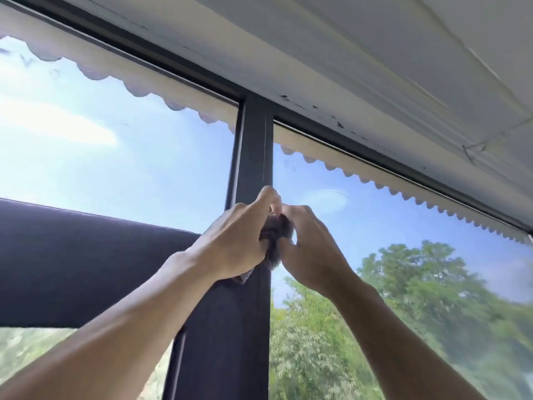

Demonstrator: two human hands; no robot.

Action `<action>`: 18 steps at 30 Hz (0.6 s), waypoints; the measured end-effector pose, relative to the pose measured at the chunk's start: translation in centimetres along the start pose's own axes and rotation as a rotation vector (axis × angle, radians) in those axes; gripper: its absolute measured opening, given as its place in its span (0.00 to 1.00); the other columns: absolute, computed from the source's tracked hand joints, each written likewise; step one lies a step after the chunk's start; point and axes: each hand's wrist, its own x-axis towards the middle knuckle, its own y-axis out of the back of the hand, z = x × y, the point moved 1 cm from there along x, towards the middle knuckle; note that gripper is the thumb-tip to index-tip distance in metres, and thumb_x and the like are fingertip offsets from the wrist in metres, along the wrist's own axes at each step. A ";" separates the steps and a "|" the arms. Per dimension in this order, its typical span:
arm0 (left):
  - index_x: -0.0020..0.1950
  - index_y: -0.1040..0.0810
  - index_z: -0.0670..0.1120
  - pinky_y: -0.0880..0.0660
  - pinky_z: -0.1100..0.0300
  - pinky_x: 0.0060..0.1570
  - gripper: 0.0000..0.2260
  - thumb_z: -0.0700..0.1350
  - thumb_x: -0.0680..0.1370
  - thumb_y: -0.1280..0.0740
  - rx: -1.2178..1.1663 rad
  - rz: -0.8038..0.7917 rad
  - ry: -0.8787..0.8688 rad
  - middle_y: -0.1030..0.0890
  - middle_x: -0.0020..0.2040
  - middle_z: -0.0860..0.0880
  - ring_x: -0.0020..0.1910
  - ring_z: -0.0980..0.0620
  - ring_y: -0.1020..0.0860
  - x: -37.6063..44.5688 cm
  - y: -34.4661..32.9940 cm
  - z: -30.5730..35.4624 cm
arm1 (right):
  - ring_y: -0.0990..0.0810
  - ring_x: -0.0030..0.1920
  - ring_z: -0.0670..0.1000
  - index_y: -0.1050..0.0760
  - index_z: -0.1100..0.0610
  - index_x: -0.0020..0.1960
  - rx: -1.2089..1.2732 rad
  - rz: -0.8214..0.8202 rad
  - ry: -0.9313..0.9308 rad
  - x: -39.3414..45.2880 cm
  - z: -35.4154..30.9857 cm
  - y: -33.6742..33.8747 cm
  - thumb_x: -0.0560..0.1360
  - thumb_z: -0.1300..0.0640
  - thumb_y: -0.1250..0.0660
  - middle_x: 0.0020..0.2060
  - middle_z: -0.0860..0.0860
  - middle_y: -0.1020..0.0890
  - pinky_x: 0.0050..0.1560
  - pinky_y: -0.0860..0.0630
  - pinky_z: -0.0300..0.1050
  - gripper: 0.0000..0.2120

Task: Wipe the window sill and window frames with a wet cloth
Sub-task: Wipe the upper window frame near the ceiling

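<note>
A dark grey vertical window frame post (pixel 253 145) runs up the middle of the view to the dark top frame (pixel 173 69). My left hand (pixel 236 241) and my right hand (pixel 311 249) are raised together against the post. Both grip a small bunched dark grey cloth (pixel 277 230) between them, and it is pressed on the post. A corner of the cloth hangs below my left hand. Most of the cloth is hidden by my fingers.
Glass panes (pixel 129 157) lie on both sides of the post, with sky and green trees outside. A scalloped awning edge (pixel 403 194) runs along the top outside. A dark curved panel (pixel 72 261) sits at the left. The white ceiling (pixel 375 53) is above.
</note>
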 end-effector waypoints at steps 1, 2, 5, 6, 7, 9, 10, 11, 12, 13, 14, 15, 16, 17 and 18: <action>0.53 0.38 0.55 0.21 0.51 0.36 0.18 0.36 0.73 0.37 -0.049 -0.010 0.011 0.17 0.35 0.54 0.34 0.50 0.20 -0.5 -1.7 0.9 | 0.27 0.60 0.48 0.26 0.44 0.54 0.010 -0.043 -0.038 -1.7 0.7 0.7 0.68 0.54 0.44 0.57 0.49 0.24 0.62 0.28 0.49 0.17; 0.54 0.39 0.55 0.22 0.52 0.37 0.19 0.37 0.72 0.34 -0.076 -0.015 0.022 0.17 0.34 0.53 0.34 0.52 0.20 -0.9 -3.2 1.6 | 0.25 0.56 0.47 0.25 0.46 0.47 0.009 -0.072 -0.063 -3.1 1.5 1.2 0.66 0.53 0.44 0.54 0.50 0.23 0.58 0.26 0.47 0.13; 0.56 0.37 0.55 0.24 0.55 0.34 0.22 0.38 0.71 0.30 -0.176 -0.083 0.060 0.19 0.35 0.50 0.32 0.54 0.21 -2.4 -9.7 4.2 | 0.23 0.47 0.49 0.24 0.56 0.45 -0.090 -0.112 -0.143 -8.3 5.9 3.8 0.71 0.55 0.38 0.48 0.52 0.22 0.47 0.26 0.45 0.07; 0.57 0.35 0.55 0.22 0.53 0.33 0.21 0.38 0.72 0.30 -0.198 -0.134 0.075 0.19 0.35 0.49 0.32 0.52 0.20 -2.9 -12.2 5.2 | 0.22 0.47 0.51 0.22 0.59 0.48 -0.117 -0.123 -0.179 -10.3 7.7 4.8 0.73 0.57 0.35 0.46 0.53 0.20 0.46 0.24 0.46 0.07; 0.59 0.34 0.54 0.20 0.51 0.33 0.21 0.38 0.72 0.29 -0.193 -0.191 0.087 0.19 0.37 0.49 0.33 0.49 0.19 -3.7 -14.9 6.2 | 0.20 0.46 0.51 0.21 0.60 0.50 -0.135 -0.147 -0.233 -12.5 9.5 5.6 0.74 0.59 0.34 0.45 0.54 0.19 0.47 0.23 0.47 0.07; 0.63 0.32 0.54 0.20 0.48 0.39 0.25 0.41 0.72 0.27 -0.153 -0.250 0.108 0.20 0.40 0.50 0.38 0.49 0.20 -5.3 -19.7 8.1 | 0.19 0.44 0.50 0.20 0.59 0.52 -0.170 -0.210 -0.339 -17.0 13.0 6.9 0.76 0.59 0.33 0.44 0.52 0.17 0.47 0.22 0.48 0.07; 0.65 0.32 0.54 0.21 0.48 0.41 0.26 0.42 0.71 0.26 -0.169 -0.270 0.128 0.20 0.42 0.50 0.40 0.49 0.21 -6.3 -22.3 9.0 | 0.19 0.43 0.48 0.19 0.57 0.52 -0.190 -0.245 -0.399 -19.5 14.7 7.4 0.76 0.59 0.33 0.43 0.50 0.17 0.46 0.23 0.47 0.06; 0.65 0.31 0.55 0.21 0.48 0.42 0.27 0.44 0.69 0.25 -0.190 -0.304 0.146 0.20 0.44 0.50 0.42 0.48 0.21 -7.3 -24.8 10.0 | 0.20 0.42 0.47 0.19 0.54 0.53 -0.212 -0.270 -0.458 -21.9 16.4 7.9 0.76 0.59 0.32 0.42 0.48 0.18 0.45 0.24 0.44 0.07; 0.64 0.30 0.55 0.21 0.49 0.44 0.27 0.46 0.68 0.24 -0.212 -0.354 0.164 0.20 0.46 0.49 0.44 0.47 0.20 -8.6 -27.7 11.3 | 0.21 0.41 0.47 0.19 0.53 0.54 -0.246 -0.285 -0.516 -24.7 18.1 8.4 0.77 0.59 0.32 0.41 0.46 0.19 0.44 0.26 0.43 0.07; 0.63 0.28 0.55 0.22 0.51 0.45 0.26 0.49 0.68 0.24 -0.209 -0.397 0.180 0.19 0.48 0.49 0.46 0.46 0.20 -9.8 -30.0 12.2 | 0.22 0.42 0.48 0.19 0.52 0.54 -0.280 -0.297 -0.556 -26.8 19.5 8.8 0.77 0.58 0.33 0.39 0.45 0.20 0.43 0.28 0.42 0.07; 0.61 0.26 0.55 0.23 0.53 0.46 0.24 0.52 0.67 0.23 -0.211 -0.447 0.203 0.19 0.50 0.49 0.48 0.46 0.20 -11.2 -32.2 12.9 | 0.23 0.42 0.48 0.20 0.52 0.54 -0.319 -0.313 -0.596 -28.9 20.7 9.1 0.78 0.58 0.33 0.38 0.45 0.21 0.43 0.30 0.42 0.07; 0.57 0.23 0.54 0.24 0.55 0.45 0.21 0.54 0.67 0.23 -0.237 -0.495 0.234 0.18 0.49 0.50 0.49 0.46 0.20 -12.8 -34.7 13.8 | 0.23 0.42 0.49 0.20 0.53 0.55 -0.364 -0.337 -0.643 -31.4 22.0 9.6 0.78 0.57 0.33 0.38 0.45 0.22 0.42 0.31 0.42 0.07; 0.54 0.21 0.53 0.25 0.56 0.43 0.19 0.55 0.66 0.23 -0.275 -0.518 0.272 0.18 0.48 0.50 0.48 0.46 0.20 -14.3 -36.6 14.5 | 0.24 0.43 0.50 0.21 0.53 0.55 -0.402 -0.355 -0.682 -33.4 22.9 10.1 0.78 0.56 0.34 0.38 0.46 0.23 0.41 0.32 0.42 0.07; 0.51 0.20 0.52 0.25 0.57 0.42 0.17 0.55 0.66 0.22 -0.330 -0.536 0.305 0.17 0.46 0.49 0.46 0.47 0.20 -15.8 -38.4 15.2 | 0.23 0.43 0.51 0.21 0.54 0.56 -0.439 -0.378 -0.717 -35.4 23.7 10.6 0.79 0.55 0.34 0.39 0.46 0.23 0.41 0.32 0.42 0.07; 0.49 0.19 0.51 0.25 0.56 0.42 0.16 0.55 0.65 0.21 -0.397 -0.557 0.338 0.17 0.44 0.49 0.45 0.47 0.20 -17.3 -40.2 15.9 | 0.23 0.44 0.52 0.22 0.54 0.56 -0.474 -0.394 -0.755 -37.4 24.3 11.0 0.79 0.55 0.34 0.40 0.47 0.23 0.41 0.32 0.42 0.08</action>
